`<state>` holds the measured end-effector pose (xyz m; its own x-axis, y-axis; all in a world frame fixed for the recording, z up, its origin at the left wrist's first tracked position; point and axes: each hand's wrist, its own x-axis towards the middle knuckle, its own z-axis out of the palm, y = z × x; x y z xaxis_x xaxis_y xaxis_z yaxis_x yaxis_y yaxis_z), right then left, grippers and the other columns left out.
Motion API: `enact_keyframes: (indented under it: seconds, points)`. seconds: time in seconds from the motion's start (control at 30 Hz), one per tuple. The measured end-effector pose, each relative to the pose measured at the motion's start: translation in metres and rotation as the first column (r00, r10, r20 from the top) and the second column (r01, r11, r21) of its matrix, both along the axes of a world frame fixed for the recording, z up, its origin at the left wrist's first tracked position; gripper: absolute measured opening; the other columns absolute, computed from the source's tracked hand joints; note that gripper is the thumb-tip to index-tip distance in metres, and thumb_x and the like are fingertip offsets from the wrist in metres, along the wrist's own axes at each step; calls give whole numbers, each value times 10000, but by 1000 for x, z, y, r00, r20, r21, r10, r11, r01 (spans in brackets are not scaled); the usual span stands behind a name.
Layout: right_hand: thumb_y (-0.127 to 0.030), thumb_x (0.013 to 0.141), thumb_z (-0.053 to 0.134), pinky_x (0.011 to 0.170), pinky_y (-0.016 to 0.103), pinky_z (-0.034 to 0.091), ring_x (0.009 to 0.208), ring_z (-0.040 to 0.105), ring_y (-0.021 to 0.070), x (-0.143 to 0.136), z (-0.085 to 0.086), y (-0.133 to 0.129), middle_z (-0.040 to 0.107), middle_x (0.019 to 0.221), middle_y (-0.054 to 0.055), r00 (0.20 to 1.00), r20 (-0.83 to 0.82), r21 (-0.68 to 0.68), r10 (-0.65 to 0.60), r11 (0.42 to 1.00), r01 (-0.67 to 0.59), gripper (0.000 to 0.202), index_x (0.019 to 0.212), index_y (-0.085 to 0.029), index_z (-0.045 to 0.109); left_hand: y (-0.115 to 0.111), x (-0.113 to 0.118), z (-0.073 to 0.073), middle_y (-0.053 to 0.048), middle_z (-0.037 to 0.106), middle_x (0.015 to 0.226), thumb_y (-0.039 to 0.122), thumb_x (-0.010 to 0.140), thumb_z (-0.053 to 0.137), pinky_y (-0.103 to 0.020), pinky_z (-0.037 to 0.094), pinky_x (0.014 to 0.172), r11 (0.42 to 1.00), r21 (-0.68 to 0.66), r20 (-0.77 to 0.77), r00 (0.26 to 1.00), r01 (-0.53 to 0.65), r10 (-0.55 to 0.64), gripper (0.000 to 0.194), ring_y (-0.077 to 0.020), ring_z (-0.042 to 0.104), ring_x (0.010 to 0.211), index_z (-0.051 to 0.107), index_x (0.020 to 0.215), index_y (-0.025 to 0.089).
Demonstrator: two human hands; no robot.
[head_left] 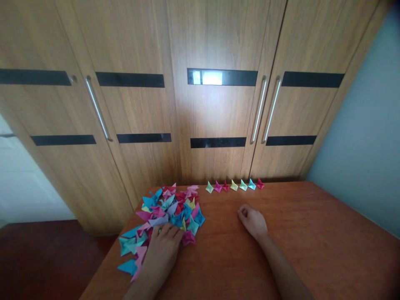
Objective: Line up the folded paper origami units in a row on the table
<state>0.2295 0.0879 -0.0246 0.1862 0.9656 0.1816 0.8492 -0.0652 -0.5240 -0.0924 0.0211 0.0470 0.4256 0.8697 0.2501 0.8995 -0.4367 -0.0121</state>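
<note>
Your left hand (162, 246) lies flat, palm down and fingers spread, on the near edge of the heap of folded paper pieces (168, 210), touching them without gripping any. The heap, in blue, pink, red, teal and yellow, covers the left part of the bench (312, 233). Further right, your right hand (253, 221) rests on the bare wood, loosely curled and holding nothing. Beyond it, a row of seven folded pieces (234, 185) stands along the far edge, just before the wooden wardrobe doors (215, 112).
</note>
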Motion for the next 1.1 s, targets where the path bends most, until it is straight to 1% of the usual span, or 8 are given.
enact_keyframes:
  seconds: [0.17,0.27,0.43,0.53,0.73,0.87,0.97,1.1]
  points:
    - [-299,813,512,570,218,329,644,560,139,0,1,0,622,680,-14,998,-66,28,5,1000,-4,125,746,-234,594,-5,2,9,-31,678,921,153,848,452,-331,413,802,995,-20,280,956,94,-85,228,-209,577,895,653,911,241]
    - [-374,803,518,600,237,376,646,547,153,-8,9,-2,604,674,-2,944,-310,126,115,989,-80,185,748,-218,601,-4,10,17,-28,682,900,208,851,453,-273,456,743,992,-74,492,869,104,-54,206,-179,601,829,653,896,222]
    - [-502,779,567,554,224,368,602,478,123,-34,36,-21,530,649,-24,558,-738,251,381,921,-298,332,912,-202,619,8,37,25,-12,684,822,227,841,447,-246,459,668,989,-122,596,803,87,3,196,-162,606,727,639,875,210]
    - [-487,759,617,549,211,348,596,454,103,-44,46,-30,528,662,-33,460,-772,277,439,883,-378,329,945,-217,637,16,56,25,-23,680,843,190,831,448,-254,448,713,991,-81,565,824,111,-46,193,-167,609,765,635,875,205]
    - [-463,718,670,543,210,342,579,444,94,-46,38,-24,523,623,-36,519,-703,291,487,862,-415,294,778,-177,639,30,84,10,-33,675,860,152,824,439,-258,442,720,977,-90,518,847,192,-119,229,-164,608,772,641,912,212]
    - [-509,719,641,588,233,392,618,505,122,-28,38,-17,588,661,-10,601,-661,308,449,893,-328,338,730,-171,632,29,93,-12,-49,677,948,185,847,432,-288,462,772,989,-91,601,798,118,-40,331,-172,617,836,547,1156,209]
    - [-522,729,613,696,272,436,745,571,173,4,34,-6,654,788,37,689,-647,369,327,925,-92,359,777,-168,638,16,101,-29,-53,675,969,199,859,419,-304,462,802,979,-141,600,799,145,-32,415,-182,615,878,459,1272,206]
    - [-571,736,534,661,281,450,734,601,206,64,16,18,679,813,92,793,-606,356,-60,871,338,469,879,-135,633,2,113,-43,-32,682,957,176,835,439,-275,457,768,928,-254,559,825,271,-87,380,-170,621,825,543,1194,240]
